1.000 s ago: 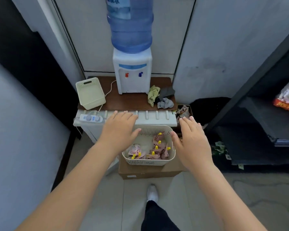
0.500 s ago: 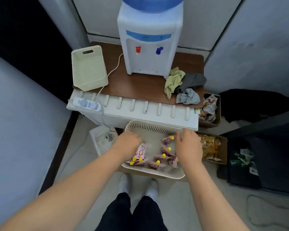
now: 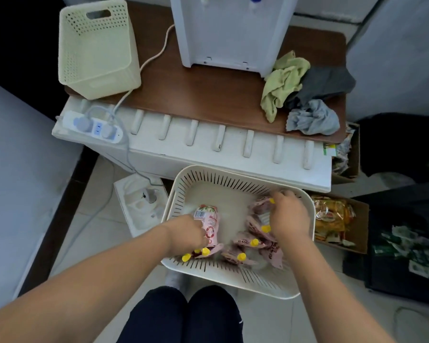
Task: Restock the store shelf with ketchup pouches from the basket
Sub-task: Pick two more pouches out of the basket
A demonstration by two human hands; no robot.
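Ketchup pouches (image 3: 252,243) with yellow caps lie in a loose heap on the floor of the white slotted basket (image 3: 181,194), mostly along its near and right sides. Nearest the camera, dark trouser knees (image 3: 183,315) sit just below the basket's front rim, and both bare forearms reach down into it. The left hand (image 3: 187,231) is curled around one pink pouch (image 3: 208,224) at the basket's left side, fingers closed on its lower part, the label facing up and the pouch tilted away. The right hand (image 3: 289,216) is bent over the pile on the right, fingers pressed down among the pouches; whether it has actually gripped one I cannot tell, since the fingertips are hidden.

Just right of the basket, an open cardboard box (image 3: 357,243) holds orange and yellow packets. Beyond the basket runs a white ribbed unit (image 3: 208,154) carrying a power strip (image 3: 94,126) at its left end. Farther back, a brown board (image 3: 208,92) holds an empty cream basket (image 3: 94,50) lying on its side, a white water dispenser (image 3: 233,30), and crumpled green, grey and blue cloths (image 3: 305,95).
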